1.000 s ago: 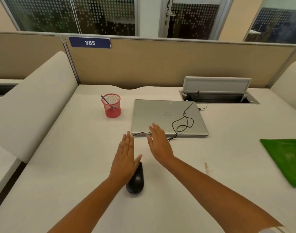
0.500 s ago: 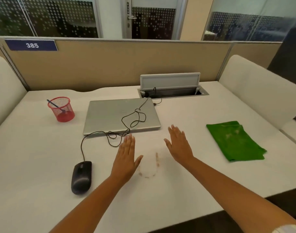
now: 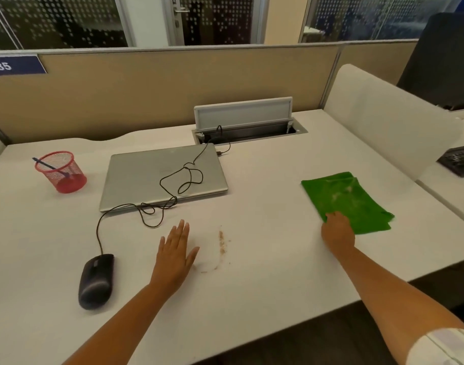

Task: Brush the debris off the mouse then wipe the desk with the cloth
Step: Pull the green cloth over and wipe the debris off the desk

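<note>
The green cloth (image 3: 349, 200) lies flat on the right part of the white desk (image 3: 265, 299), well right of the laptop, with pale dusty smears on its top. The right hand (image 3: 337, 231) reaches to its near left corner: the fingers (image 3: 333, 216) curl down onto the cloth's edge, their tips hidden against the fabric, so whether they pinch it or only press on it cannot be told. The rest of the cloth spreads away from the hand to the far right.

The black mouse (image 3: 96, 281) sits near the left, well apart from both hands, its cable (image 3: 146, 209) running far and right in loose loops over the closed silver laptop (image 3: 163, 176) to the open cable box (image 3: 245, 127) at the back. The left hand (image 3: 174, 256) lies between mouse and debris, palm down, fingers straight and spread, holding nothing. Just right of its thumb is a smeared pale patch edged by a line of brown debris (image 3: 221, 242) on the desk.

At the far left stands a red mesh cup (image 3: 61, 172) with a blue pen (image 3: 50, 167) leaning in it. A label reading 385 (image 3: 4, 65) hangs on the tan partition (image 3: 173, 85)
</note>
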`<state>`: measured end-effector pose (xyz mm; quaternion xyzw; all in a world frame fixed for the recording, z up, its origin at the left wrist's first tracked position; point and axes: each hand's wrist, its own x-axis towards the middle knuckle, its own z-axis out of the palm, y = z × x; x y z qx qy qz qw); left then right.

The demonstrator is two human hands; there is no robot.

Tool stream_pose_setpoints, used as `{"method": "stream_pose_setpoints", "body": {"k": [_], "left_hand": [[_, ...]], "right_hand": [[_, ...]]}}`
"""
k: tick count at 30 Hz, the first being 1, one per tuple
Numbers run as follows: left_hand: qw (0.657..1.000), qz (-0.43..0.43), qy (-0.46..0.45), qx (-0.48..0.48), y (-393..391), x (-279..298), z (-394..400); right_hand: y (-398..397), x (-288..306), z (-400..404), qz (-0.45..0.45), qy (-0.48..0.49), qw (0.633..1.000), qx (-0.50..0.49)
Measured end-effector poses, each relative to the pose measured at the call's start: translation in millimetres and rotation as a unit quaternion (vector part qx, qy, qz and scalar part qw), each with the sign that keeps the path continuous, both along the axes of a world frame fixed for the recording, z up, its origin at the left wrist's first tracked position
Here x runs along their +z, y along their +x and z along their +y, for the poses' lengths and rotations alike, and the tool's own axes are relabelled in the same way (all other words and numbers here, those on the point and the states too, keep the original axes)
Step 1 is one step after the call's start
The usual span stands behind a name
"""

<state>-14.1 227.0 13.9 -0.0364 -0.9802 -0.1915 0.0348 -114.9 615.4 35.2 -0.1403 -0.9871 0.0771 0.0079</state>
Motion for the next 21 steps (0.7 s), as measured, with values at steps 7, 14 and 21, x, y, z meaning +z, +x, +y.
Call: {"method": "stream_pose_setpoints", "body": {"k": [7,14,21], "left_hand": [[0.999,0.000,0.023,0.022,9.3,0.9,-18.2],[0.998,0.012,0.053,0.026,14.8,3.0,-41.8],[0.996,0.018,0.079,0.030,21.8,7.7,-62.4]], "right_hand": [[1.6,17.7,-8.2,0.031,-0.128,0.991,-0.015],[30.3,27.6,-79.8,0.113,-0.314,0.943,0.014],[70.2,38.4,-165.1,0.108,-0.391,0.911,0.072]]}}
